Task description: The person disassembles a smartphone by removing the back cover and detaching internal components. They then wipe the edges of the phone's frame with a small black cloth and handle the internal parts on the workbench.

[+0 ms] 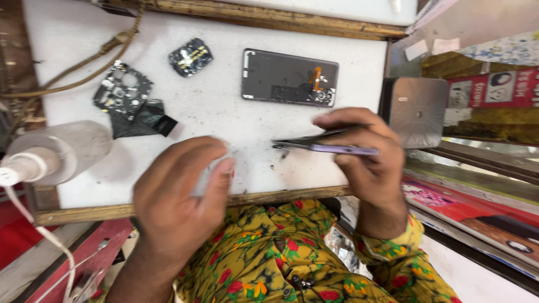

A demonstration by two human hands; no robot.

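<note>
Head view, looking down on a white, scuffed worktop with a wooden frame (224, 197): a person in a yellow floral shirt (269, 252) works on a dismantled phone. At centre right of the frame the right hand (365, 151) pinches a thin, purple-edged phone body (328, 146) edge-on, thumb on top and fingers curled beneath, so that only its narrow side shows just above the board. At lower centre the left hand (179, 199) is motion-blurred, its fingers loosely curled around something small and pale; what it is cannot be told.

Above the held piece, at upper centre, a grey rectangular phone back panel with a camera cluster (289, 77) lies flat. To its left sit a small dark component with gold contacts (191, 57) and, further left, a black circuit board with a dark flex sheet (126, 101). A translucent plastic bottle with a white nozzle (53, 151) lies at the left edge, and a square grey metal plate (418, 109) stands beside the board at right.

By its looks the phone body is light, flat and stiff, yet probably fragile if glass or a display is still fitted; its smooth faces could slip. The rigid frame edges, where the right hand already grips, seem the safest hold, well away from exposed connectors.
</note>
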